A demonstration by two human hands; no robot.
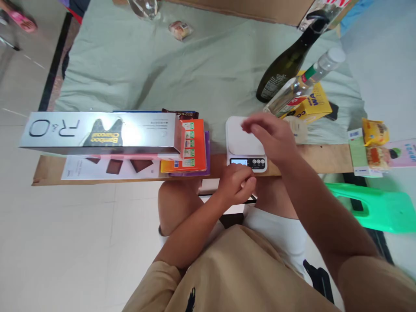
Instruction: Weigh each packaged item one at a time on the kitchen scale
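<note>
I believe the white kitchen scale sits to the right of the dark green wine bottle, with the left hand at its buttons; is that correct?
Not quite. In the head view the white kitchen scale sits to the left of the dark green wine bottle, nearer the person. The left hand is indeed at its buttons, as you said.

Left hand (pixel 236 184) curls into a loose fist, forearm angled up from the lap. Right hand (pixel 271 136) hovers palm down, fingers (pixel 251 125) gently bent and empty.
</note>
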